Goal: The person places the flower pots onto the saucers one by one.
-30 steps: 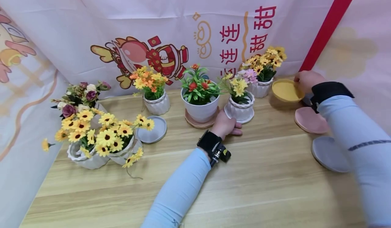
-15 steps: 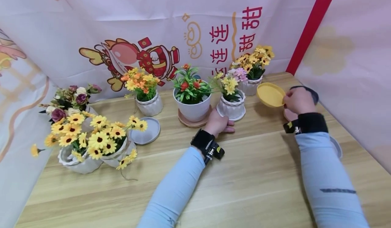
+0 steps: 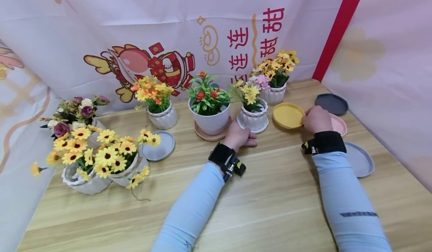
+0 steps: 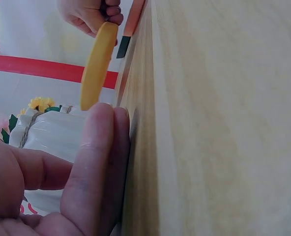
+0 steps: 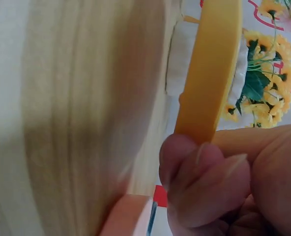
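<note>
My right hand (image 3: 317, 119) pinches the right rim of a round yellow plant saucer (image 3: 288, 116). In the right wrist view, the saucer (image 5: 209, 64) is held off the wood by thumb and fingers, its shadow falling below. My left hand (image 3: 237, 135) rests low on the table, against the front left of a white ruffled pot (image 3: 254, 119) with yellow and pink flowers. This pot stands on a pale saucer (image 3: 259, 129). In the left wrist view, the left fingers (image 4: 94, 147) lie extended along the table beside the pot. Whether they touch it is hard to tell.
A white pot with red flowers (image 3: 210, 117) stands on a terracotta-pink saucer (image 3: 200, 132). Dark (image 3: 332, 104), pink (image 3: 339, 125) and grey saucers (image 3: 358, 161) lie at right. Farther left are a grey saucer (image 3: 158, 147) and several flower pots. A printed cloth (image 3: 135, 15) hangs behind.
My right hand has carried the yellow saucer left and toward me, from beside the dark saucer to near the white pots. The left hand keeps its place; the head view has shifted slightly.
</note>
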A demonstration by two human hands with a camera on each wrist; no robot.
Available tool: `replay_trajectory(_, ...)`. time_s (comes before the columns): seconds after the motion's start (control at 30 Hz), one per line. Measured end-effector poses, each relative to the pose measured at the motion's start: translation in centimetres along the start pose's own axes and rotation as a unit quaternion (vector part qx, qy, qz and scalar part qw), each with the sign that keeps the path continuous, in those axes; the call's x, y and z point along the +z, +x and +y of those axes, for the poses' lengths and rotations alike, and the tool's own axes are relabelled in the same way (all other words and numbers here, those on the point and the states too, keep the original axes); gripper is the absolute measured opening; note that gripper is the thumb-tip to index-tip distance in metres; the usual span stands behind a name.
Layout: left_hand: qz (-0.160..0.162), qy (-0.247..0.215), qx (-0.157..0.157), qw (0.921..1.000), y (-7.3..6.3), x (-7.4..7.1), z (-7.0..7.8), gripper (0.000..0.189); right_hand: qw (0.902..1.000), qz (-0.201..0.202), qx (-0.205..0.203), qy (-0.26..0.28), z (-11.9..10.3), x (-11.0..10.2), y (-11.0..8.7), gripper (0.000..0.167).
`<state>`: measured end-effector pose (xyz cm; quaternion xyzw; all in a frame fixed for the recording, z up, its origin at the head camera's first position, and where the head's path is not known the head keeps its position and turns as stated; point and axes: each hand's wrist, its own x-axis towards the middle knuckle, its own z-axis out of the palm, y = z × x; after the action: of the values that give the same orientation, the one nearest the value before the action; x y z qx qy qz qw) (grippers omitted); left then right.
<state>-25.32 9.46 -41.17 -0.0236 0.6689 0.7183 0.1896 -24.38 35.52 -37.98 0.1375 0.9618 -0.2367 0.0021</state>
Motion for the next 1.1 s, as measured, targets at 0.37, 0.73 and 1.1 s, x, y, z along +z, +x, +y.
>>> replay_trajectory(0.37, 0.002, 0.006, -0.002, 1.0, 0.3, 0.0, -0.2, 0.045, 0.9994, -0.034, 0.003, -0.001, 0.2, 1.2, 0.4, 0.022)
replay_trajectory(0.73, 0.001, 0.031, -0.009, 0.9995, -0.1, -0.1, 0.0, 0.04, 0.9981, -0.052, 0.024, 0.021, -0.2, 1.0, 0.3, 0.026)
replay_trajectory(1.1, -0.014, 0.066, -0.012, 0.9976, -0.9, -0.5, 0.3, 0.031, 0.9931, -0.078, 0.064, 0.061, 0.0, 0.8, 0.3, 0.028)
